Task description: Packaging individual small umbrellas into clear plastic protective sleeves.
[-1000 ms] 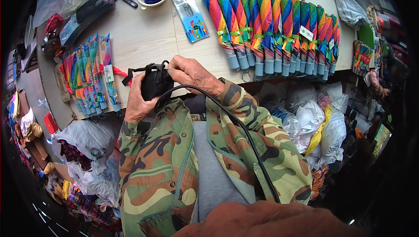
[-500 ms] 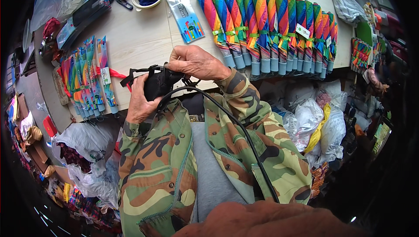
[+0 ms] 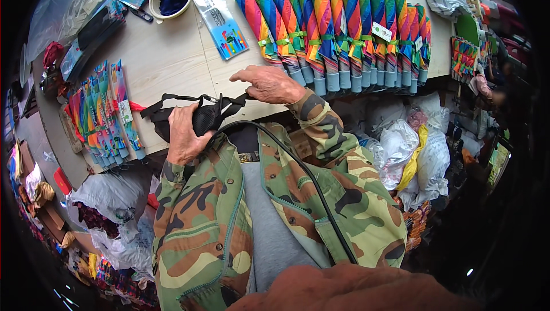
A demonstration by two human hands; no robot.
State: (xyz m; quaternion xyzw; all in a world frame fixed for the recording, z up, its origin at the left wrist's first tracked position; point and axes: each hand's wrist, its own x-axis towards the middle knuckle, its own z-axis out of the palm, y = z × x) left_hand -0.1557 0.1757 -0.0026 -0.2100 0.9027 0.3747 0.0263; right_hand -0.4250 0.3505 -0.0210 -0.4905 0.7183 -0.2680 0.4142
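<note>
Our left hand (image 3: 184,139) is curled round a black pouch (image 3: 205,119) between nine and ten o'clock, at the surface (image 3: 172,62)'s near edge; our right hand (image 3: 274,86), index finger stretched out, meets its black strap (image 3: 234,105), whether gripping we cannot tell. At one o'clock, umbrellas (image 3: 322,22) lie rolled and tied, and the bundle (image 3: 104,107) at nine looks sleeved, but the pouch is not yet set down.
</note>
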